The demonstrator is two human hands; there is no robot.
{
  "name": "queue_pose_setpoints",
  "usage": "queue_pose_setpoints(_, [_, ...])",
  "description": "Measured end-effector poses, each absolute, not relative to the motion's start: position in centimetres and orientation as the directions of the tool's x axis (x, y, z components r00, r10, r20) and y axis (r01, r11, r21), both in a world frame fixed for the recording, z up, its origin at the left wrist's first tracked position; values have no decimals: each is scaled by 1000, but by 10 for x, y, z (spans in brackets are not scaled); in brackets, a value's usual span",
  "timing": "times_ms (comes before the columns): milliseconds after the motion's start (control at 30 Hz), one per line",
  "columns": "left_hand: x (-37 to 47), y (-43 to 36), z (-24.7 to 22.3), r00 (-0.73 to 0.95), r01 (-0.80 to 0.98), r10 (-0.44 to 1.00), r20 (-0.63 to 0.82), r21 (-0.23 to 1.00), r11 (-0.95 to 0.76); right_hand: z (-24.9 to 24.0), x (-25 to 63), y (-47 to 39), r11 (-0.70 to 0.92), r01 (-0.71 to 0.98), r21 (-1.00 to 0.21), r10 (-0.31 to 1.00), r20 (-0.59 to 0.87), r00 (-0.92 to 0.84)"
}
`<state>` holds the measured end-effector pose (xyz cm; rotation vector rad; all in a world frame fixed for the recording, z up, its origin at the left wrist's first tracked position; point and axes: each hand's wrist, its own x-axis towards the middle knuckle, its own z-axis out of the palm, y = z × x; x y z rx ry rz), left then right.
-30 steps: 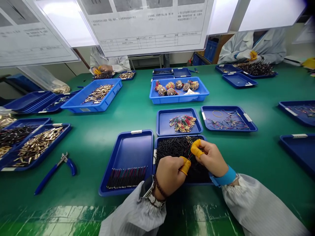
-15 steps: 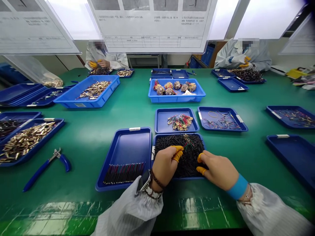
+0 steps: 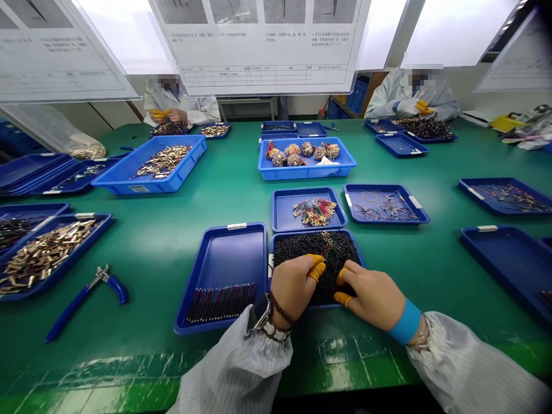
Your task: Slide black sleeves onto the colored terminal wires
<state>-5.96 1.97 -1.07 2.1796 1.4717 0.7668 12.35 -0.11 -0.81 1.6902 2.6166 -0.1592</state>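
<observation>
My left hand (image 3: 297, 284), with yellow finger cots, is closed in a pinch on a few thin coloured wires (image 3: 330, 244) whose gold ends fan out beyond the fingers. They are held over a blue tray (image 3: 272, 270) full of short black tubes (image 3: 293, 247). My right hand (image 3: 371, 296) reaches into the tubes from the right side, its thumb and index finger apart. Left of that tray stands another blue tray (image 3: 233, 247) with a row of black-sleeved wires (image 3: 222, 302) in its near part. Behind the tubes, a tray (image 3: 280, 210) carries a bundle of gold-tipped wires (image 3: 317, 211).
Blue-handled cutters (image 3: 88, 296) lie at the left, near a tray of brass-coloured metal pieces (image 3: 52, 247). A tray of loose wires (image 3: 383, 207) stands right of centre. Larger blue bins (image 3: 306, 171) are farther back. Two co-workers sit across the table; printed sheets (image 3: 267, 57) hang above.
My right hand has shifted slightly left, deeper into the black tubes and closer to my left hand. The left hand keeps its pinch on the wires. The camera view has shifted a little.
</observation>
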Motion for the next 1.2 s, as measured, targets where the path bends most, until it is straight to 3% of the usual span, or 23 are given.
queue_pose_setpoints(200, [-59, 19, -12, 305, 726, 928, 214, 579, -372, -8, 120, 2, 411, 911, 29, 907, -112, -405])
queue_pose_setpoints(533, [-60, 19, -10, 305, 726, 929, 211, 580, -370, -8, 123, 5, 429, 903, 30, 900, -102, -425])
queue_pose_setpoints(767, [-59, 16, -9, 298, 730, 930, 215, 576, -367, -10, 128, 7, 470, 881, -57, 875, -96, -474])
queue_pose_setpoints(1033, [-59, 13, -7, 204, 698, 951, 232, 646, -308, 4, 127, 30, 491, 802, -341, 833, -84, -546])
queue_pose_setpoints(1200, [-59, 11, -9, 163, 691, 964, 212, 673, -265, -9, 123, 38, 494, 761, -421, 826, -46, -562])
